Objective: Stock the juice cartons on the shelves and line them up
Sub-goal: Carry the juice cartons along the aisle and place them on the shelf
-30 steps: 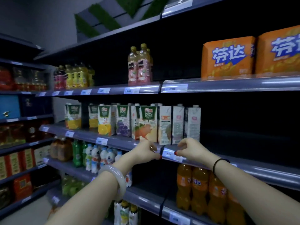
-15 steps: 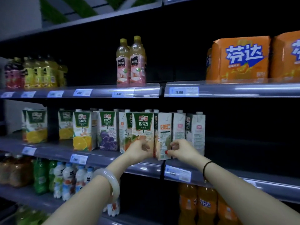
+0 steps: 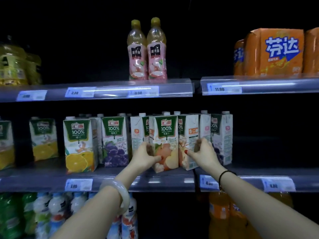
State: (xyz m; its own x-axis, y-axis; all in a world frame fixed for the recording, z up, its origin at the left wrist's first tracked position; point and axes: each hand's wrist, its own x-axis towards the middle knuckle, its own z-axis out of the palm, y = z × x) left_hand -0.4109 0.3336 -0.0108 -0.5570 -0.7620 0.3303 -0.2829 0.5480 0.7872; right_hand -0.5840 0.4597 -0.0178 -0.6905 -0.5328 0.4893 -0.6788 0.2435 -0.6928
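Juice cartons stand in a row on the middle shelf [image 3: 120,184]. An apple juice carton [image 3: 166,135] is at the front, turned slightly at an angle. My left hand [image 3: 145,158] grips its lower left side. Touching its right side is a carton turned sideways [image 3: 189,133], and my right hand [image 3: 202,155] holds it with the thumb on the front and the fingers on the right face. To the left stand a grape carton [image 3: 114,140] and an orange carton [image 3: 79,145]. A further carton [image 3: 221,135] ends the row on the right.
Two pink bottles [image 3: 147,52] and orange multipacks [image 3: 276,52] sit on the shelf above, with yellow bottles [image 3: 15,68] at far left. Below are small bottles [image 3: 51,213] and orange soda bottles [image 3: 222,214]. The middle shelf is dark and bare right of the cartons [image 3: 276,152].
Both hands rose from the shelf's front rail onto the cartons and closed on them. The view moved closer to the shelves.
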